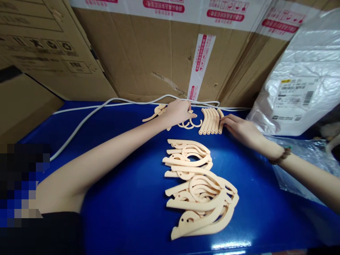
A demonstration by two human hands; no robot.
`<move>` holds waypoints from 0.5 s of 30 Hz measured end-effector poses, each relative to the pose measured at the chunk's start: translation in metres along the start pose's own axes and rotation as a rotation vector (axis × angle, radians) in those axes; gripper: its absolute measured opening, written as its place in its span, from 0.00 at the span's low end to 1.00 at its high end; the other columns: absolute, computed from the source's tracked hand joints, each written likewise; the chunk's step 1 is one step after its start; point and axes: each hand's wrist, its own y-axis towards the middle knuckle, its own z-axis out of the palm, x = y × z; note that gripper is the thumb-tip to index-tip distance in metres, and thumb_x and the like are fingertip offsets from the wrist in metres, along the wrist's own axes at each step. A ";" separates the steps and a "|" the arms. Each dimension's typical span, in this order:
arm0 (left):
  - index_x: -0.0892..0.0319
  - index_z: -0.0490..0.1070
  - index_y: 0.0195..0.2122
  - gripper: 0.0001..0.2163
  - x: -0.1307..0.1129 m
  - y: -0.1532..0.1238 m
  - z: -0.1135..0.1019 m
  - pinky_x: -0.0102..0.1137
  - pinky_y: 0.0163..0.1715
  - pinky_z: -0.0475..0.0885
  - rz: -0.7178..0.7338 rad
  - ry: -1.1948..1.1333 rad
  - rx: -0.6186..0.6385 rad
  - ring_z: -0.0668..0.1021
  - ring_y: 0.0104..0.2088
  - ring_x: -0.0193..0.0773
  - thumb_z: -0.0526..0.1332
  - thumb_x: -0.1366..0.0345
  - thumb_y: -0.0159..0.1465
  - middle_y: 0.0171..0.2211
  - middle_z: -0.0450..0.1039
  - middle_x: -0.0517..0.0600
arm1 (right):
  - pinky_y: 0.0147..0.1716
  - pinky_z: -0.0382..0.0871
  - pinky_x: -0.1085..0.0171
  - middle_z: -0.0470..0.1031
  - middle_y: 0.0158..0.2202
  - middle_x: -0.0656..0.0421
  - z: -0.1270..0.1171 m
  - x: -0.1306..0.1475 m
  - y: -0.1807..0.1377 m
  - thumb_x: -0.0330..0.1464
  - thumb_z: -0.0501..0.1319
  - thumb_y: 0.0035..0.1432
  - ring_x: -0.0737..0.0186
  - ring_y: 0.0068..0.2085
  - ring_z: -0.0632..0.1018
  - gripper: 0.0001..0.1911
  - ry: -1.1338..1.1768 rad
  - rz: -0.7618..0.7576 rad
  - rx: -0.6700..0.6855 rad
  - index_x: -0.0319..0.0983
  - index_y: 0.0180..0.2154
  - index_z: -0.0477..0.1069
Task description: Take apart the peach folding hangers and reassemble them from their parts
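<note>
My left hand (178,111) reaches to the back of the table, closed over cream plastic hanger hooks (196,124). Its thumb shows beside one hook, while the other fingertips are hidden. Just right of it, several curved hanger arms (209,121) lie side by side in a row. My right hand (240,130) pinches the rightmost hanger arm (221,122) of that row. Left of my left hand lie more loose hanger parts (156,112). Nearer to me, folded cream hangers (202,198) are heaped in an overlapping column.
A white cable (111,101) runs along the back of the blue table (127,198). Cardboard boxes (148,53) stand behind it. A white plastic parcel (289,81) leans at the right, with a clear plastic bag (297,173) below it.
</note>
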 end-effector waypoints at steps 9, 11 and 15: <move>0.62 0.77 0.42 0.12 -0.018 0.004 -0.004 0.39 0.43 0.72 -0.010 0.058 0.024 0.79 0.42 0.50 0.66 0.64 0.59 0.37 0.79 0.56 | 0.48 0.73 0.53 0.73 0.53 0.50 0.005 -0.009 0.003 0.30 0.48 0.66 0.51 0.51 0.78 0.13 0.210 -0.050 -0.047 0.41 0.44 0.70; 0.64 0.77 0.44 0.12 -0.021 0.003 -0.004 0.40 0.43 0.72 -0.006 0.063 0.012 0.79 0.43 0.51 0.64 0.67 0.59 0.38 0.79 0.57 | 0.48 0.73 0.53 0.72 0.54 0.49 0.005 -0.009 0.003 0.29 0.48 0.66 0.51 0.51 0.78 0.13 0.193 -0.043 -0.037 0.40 0.45 0.70; 0.66 0.75 0.48 0.15 -0.024 0.002 -0.003 0.42 0.44 0.72 -0.004 0.069 -0.016 0.79 0.45 0.52 0.62 0.67 0.60 0.41 0.79 0.60 | 0.45 0.74 0.53 0.72 0.55 0.49 0.004 -0.007 0.003 0.30 0.49 0.65 0.50 0.50 0.78 0.13 0.147 -0.018 -0.024 0.40 0.47 0.70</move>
